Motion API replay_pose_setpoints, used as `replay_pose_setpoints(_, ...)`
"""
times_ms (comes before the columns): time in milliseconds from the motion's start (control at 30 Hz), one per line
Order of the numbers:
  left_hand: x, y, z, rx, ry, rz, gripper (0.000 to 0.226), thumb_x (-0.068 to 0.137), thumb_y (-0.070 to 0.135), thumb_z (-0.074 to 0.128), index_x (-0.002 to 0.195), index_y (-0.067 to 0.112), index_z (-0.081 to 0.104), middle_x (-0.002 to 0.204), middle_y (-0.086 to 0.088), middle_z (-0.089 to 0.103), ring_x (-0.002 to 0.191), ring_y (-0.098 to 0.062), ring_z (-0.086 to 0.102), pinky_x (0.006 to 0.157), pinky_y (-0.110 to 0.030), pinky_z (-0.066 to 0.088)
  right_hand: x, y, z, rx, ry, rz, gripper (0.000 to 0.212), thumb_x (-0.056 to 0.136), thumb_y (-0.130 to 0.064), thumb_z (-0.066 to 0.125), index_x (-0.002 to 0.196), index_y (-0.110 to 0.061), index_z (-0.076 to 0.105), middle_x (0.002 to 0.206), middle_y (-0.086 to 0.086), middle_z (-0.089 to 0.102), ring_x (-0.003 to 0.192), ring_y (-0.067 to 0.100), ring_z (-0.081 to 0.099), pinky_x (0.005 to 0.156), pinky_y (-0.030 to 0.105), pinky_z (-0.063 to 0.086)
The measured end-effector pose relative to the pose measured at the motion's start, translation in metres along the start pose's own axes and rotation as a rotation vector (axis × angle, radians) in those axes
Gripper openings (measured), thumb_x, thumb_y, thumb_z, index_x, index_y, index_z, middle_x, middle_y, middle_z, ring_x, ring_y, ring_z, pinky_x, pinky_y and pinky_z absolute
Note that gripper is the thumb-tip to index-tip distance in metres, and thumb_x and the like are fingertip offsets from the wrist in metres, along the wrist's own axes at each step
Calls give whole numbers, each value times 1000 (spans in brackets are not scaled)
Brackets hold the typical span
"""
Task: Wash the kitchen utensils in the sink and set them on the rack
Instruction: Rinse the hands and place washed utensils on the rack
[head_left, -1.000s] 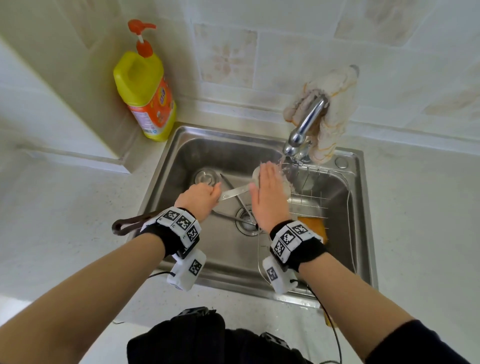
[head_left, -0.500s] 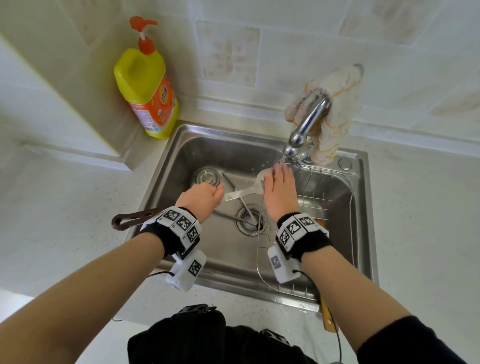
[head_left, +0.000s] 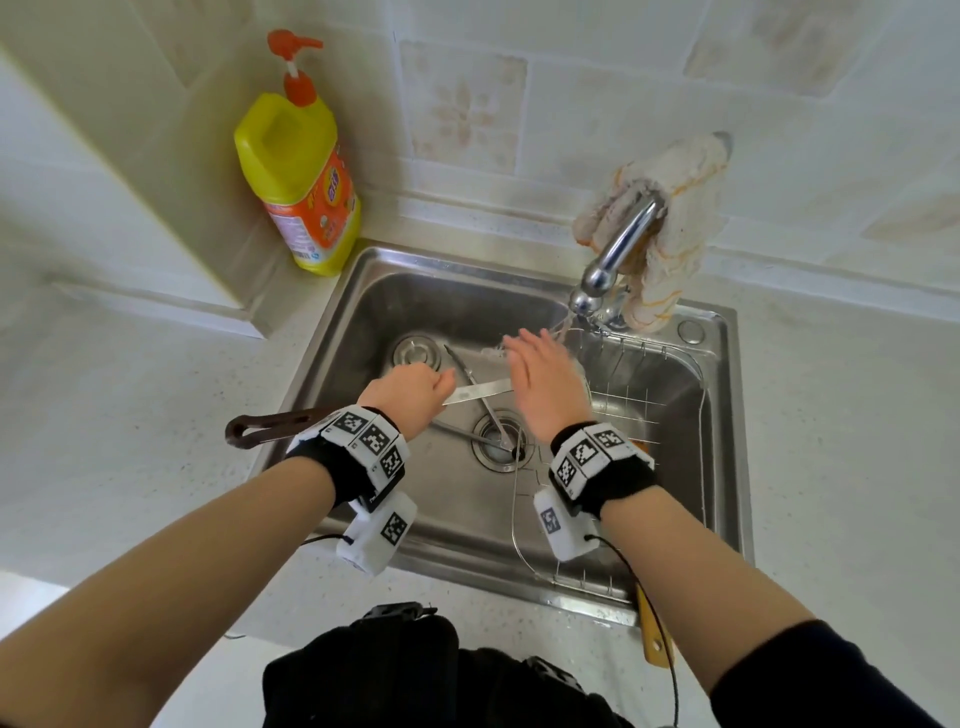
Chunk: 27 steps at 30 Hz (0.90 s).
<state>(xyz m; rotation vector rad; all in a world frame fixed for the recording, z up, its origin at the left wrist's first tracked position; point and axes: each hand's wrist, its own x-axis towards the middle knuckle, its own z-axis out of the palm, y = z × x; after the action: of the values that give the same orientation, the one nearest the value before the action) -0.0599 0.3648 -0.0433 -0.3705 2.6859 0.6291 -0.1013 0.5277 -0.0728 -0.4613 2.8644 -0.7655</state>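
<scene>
Metal utensil (head_left: 478, 391) sits at the centre of the frame, held level above the sink (head_left: 358, 322), and only its flat silver handle shows, bridging the gap between the two hands. The left hand (head_left: 408, 396) is clenched around the near end of that handle, knuckles up. The right hand (head_left: 543, 382) is released, fingers straight and together, its palm laid over the utensil's far end, which is hidden beneath it. Whether the palm actually touches the metal cannot be told.

Water (head_left: 563, 325) runs from the tap (head_left: 621, 244) in the upper right of the frame, down to the right hand's fingertips. A pale cloth (head_left: 685, 208) is draped over the tap. A wire rack (head_left: 649, 395) fills the right part of the sink, just beside the right hand.

Thin metal tongs (head_left: 488, 410) lie on the sink floor below the held utensil, reaching the drain (head_left: 498, 452). A dark handle (head_left: 260, 428) rests on the sink's left rim, and an orange handle (head_left: 655, 639) sticks out at the lower right. A yellow detergent bottle (head_left: 301, 187) stands at the upper left. Both wrists wear marker-printed bands (head_left: 363, 447).
</scene>
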Motion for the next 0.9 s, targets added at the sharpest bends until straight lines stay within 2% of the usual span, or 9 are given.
replay_pose_setpoints(100, 2, 6, -7, -8, -5, 8, 43, 98, 30, 31, 63, 11, 48, 76, -10, 55, 74, -28, 52, 77, -38, 44, 14, 17, -13, 18, -33, 197, 43, 101, -19, 30, 140, -2, 33, 150, 17, 30, 140, 28, 23, 118, 36, 15)
replay_pose_setpoints(200, 0, 4, -2, 17, -21, -11, 38, 97, 27, 33, 66, 11, 49, 74, -8, 52, 75, -29, 51, 74, -37, 42, -10, 0, 7, -67, 12, 74, 49, 101, -28, 27, 145, -6, 25, 155, 11, 18, 144, 26, 10, 120, 39, 7)
replay_pose_setpoints(300, 3, 3, -7, -11, -21, -47, 42, 96, 34, 32, 72, 8, 55, 78, -8, 54, 74, -28, 51, 73, -33, 39, -7, -6, 5, -36, -37, -118, 46, 102, -32, 21, 145, -17, 32, 155, 1, 22, 145, 18, 9, 116, 31, 0)
replay_pose_setpoints(433, 3, 7, -14, -30, -42, -47, 41, 97, 34, 33, 63, 15, 47, 81, -9, 55, 76, -28, 52, 79, -37, 43, 16, 17, -15, 188, -53, 96, 43, 103, -23, 25, 141, -8, 36, 150, 9, 32, 141, 21, 24, 117, 32, 15)
replay_pose_setpoints(533, -2, 0, -7, -25, -49, -74, 42, 97, 36, 32, 76, 7, 54, 86, -10, 56, 77, -27, 51, 81, -37, 42, -7, 17, -7, 210, -48, 159, 42, 101, -17, 28, 139, 0, 36, 147, 14, 34, 140, 25, 26, 118, 34, 17)
replay_pose_setpoints(633, 0, 2, -12, -42, -39, -73, 38, 97, 32, 32, 78, 7, 53, 87, -11, 55, 78, -28, 51, 81, -38, 42, -18, -1, 3, 111, 52, -54, 45, 102, -25, 28, 144, -11, 30, 152, 2, 27, 143, 13, 15, 116, 23, 4)
replay_pose_setpoints(700, 0, 7, -19, -20, -42, -47, 35, 98, 29, 32, 82, 7, 53, 89, -13, 56, 80, -29, 52, 81, -40, 44, -7, -4, 0, 50, 34, -132, 45, 103, -28, 25, 146, -14, 28, 153, -1, 23, 144, 12, 10, 115, 23, 0)
replay_pose_setpoints(833, -7, 5, -16, -36, -39, -79, 23, 99, 21, 33, 108, 7, 50, 98, -15, 53, 90, -30, 53, 83, -43, 46, -2, 9, -4, 68, 18, 166, 44, 101, -25, 26, 139, -4, 36, 149, 15, 31, 140, 26, 25, 117, 32, 15)
replay_pose_setpoints(900, -6, 0, -15, -45, -17, -96, 28, 99, 19, 33, 123, 11, 46, 106, -15, 54, 95, -30, 54, 83, -42, 46, -12, -3, 7, 4, 55, 80, 45, 99, -30, 23, 133, -5, 38, 142, 14, 37, 135, 27, 32, 115, 41, 24)
